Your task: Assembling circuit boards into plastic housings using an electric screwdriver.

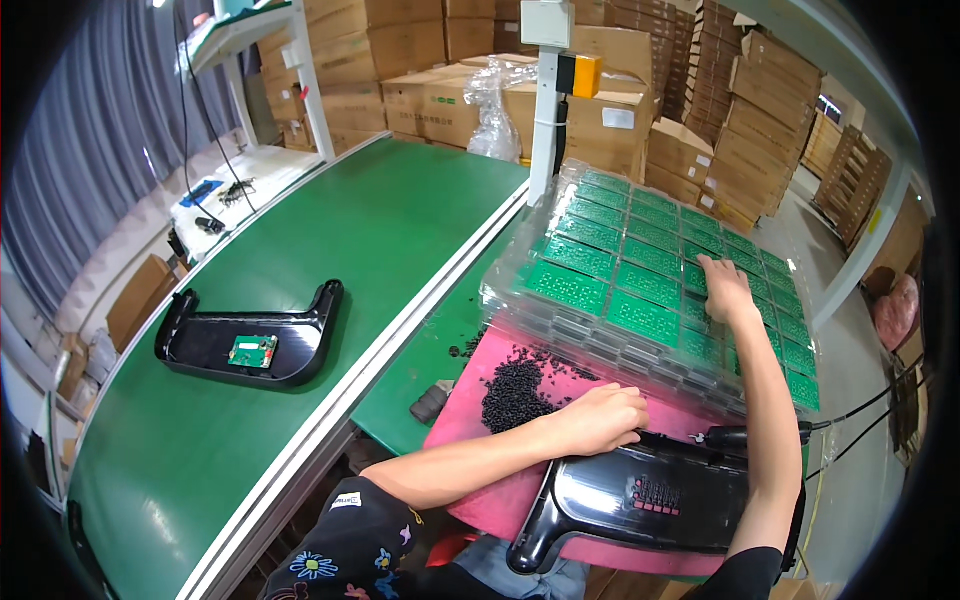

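Green belt runs far left, cardboard boxes behind. Left hand, fingers curled together, rests on the black housing near; right hand, fingers spread, touches the tray of green boards.

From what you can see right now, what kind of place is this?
Probably an electronics assembly line in a factory. A green conveyor belt carries a black plastic housing, clear trays of green circuit boards sit by the right hand, and cardboard boxes are stacked behind.

Stacked cardboard boxes, grey curtain
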A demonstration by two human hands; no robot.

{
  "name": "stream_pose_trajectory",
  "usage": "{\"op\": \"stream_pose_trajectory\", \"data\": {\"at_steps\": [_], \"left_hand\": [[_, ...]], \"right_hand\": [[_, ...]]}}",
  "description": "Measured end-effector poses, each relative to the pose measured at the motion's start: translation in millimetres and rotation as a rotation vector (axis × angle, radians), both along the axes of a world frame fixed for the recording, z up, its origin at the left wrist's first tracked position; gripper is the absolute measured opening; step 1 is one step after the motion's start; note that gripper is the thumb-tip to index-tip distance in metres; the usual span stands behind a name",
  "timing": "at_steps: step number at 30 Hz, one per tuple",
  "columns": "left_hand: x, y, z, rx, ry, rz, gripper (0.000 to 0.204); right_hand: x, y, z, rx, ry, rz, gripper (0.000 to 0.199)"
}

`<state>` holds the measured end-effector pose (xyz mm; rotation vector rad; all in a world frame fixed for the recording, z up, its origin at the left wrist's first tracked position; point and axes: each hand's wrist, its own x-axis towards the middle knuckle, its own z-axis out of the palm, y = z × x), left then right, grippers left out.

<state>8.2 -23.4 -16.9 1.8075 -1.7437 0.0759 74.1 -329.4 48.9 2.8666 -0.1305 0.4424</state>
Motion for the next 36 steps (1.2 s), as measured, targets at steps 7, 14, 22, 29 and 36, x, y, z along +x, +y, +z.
{"op": "stream_pose_trajectory", "data": {"at_steps": [7,14,22,29,36], "left_hand": [[-4.9,6.0,3.4,0.012,0.041,0.092,0.018],[-7.5,4.9,5.9,-0.157,0.174,0.113,0.019],[-12.8,1.6,15.3,-0.329,0.249,0.181,0.019],[-21.4,17.8,38.1,-0.442,0.477,0.186,0.095],[-29.5,17.3,37.2,-0.348,0.499,-0.021,0.088]], "right_hand": [[5.2,9.3,6.4,0.063,0.182,-0.057,0.085],[-3.3,15.0,7.8,0.054,0.118,-0.172,0.086],[-68.1,60.3,22.8,0.436,-0.6,0.186,0.096],[-186.8,155.3,50.3,1.265,-0.396,0.449,0.098],[-248.0,155.9,23.0,1.431,-0.393,0.466,0.101]]}}
